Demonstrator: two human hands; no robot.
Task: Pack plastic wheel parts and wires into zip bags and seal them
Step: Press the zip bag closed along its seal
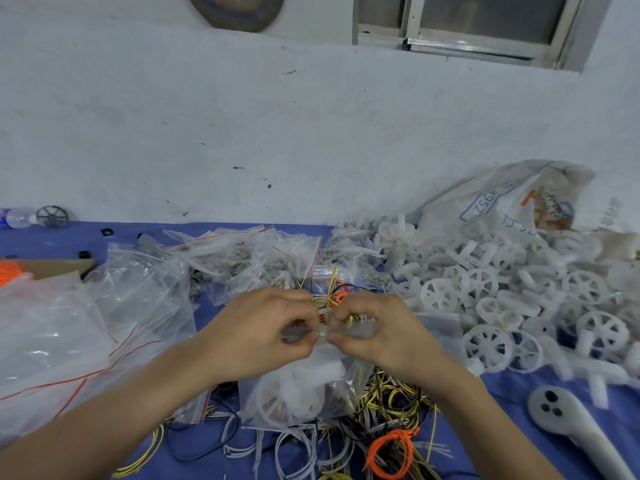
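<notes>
A clear zip bag (304, 393) with white wheel parts inside hangs in front of me over the table. My left hand (258, 336) and my right hand (382, 332) both pinch its top strip, thumbs and fingertips close together at the middle. A heap of white plastic wheels (491, 299) lies to the right. Loose yellow, white, black and orange wires (381, 441) are spread on the blue table below the bag. Packed small zip bags (263, 261) are piled behind my hands.
A stack of empty zip bags with red strips (79, 327) lies at the left. A large white sack (512, 202) leans on the wall at the right. A grey handheld tool (568, 417) lies at the front right. A bottle (17, 218) and a dark wheel (52, 216) stand at the far left.
</notes>
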